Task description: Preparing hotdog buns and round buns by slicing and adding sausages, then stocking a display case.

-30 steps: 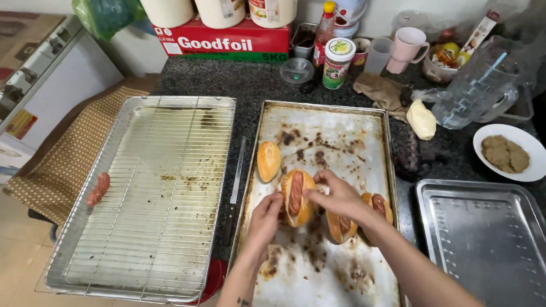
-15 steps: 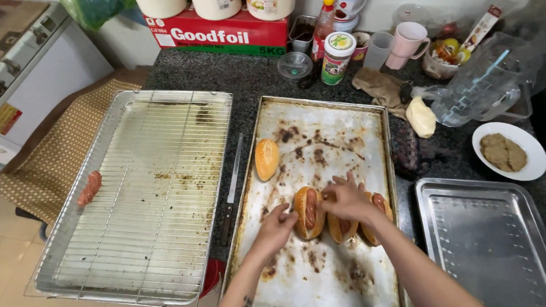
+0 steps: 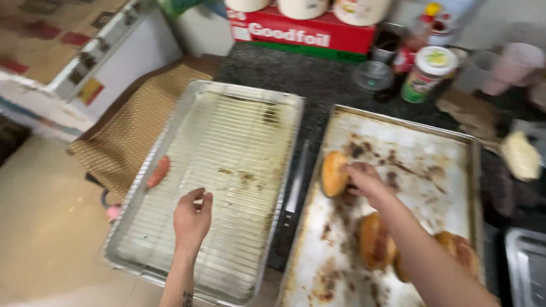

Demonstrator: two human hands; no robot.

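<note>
The bun that the right hand is reaching onto is sitting alone at the far side of the stained baking tray, and the risk I judge here is a loose pinch: the fingers are only resting on its near edge, so it could split open or slide across the greasy sheet rather than come up cleanly. That hand is half curled, fingertips touching the bun, not yet closed around it. The left hand is hovering over the wire rack in the metal tray, fingers loosely bent and holding nothing, with the thumb apart from the rest. A single sausage is lying at the rack's left rim, near that hand but not touching it; being so close to the edge, a careless nudge could roll it off onto the woven mat beside the tray. Two filled hot dog buns are lying nearer on the baking tray, partly hidden by the right forearm, which could brush them while it is stretched across.
</note>
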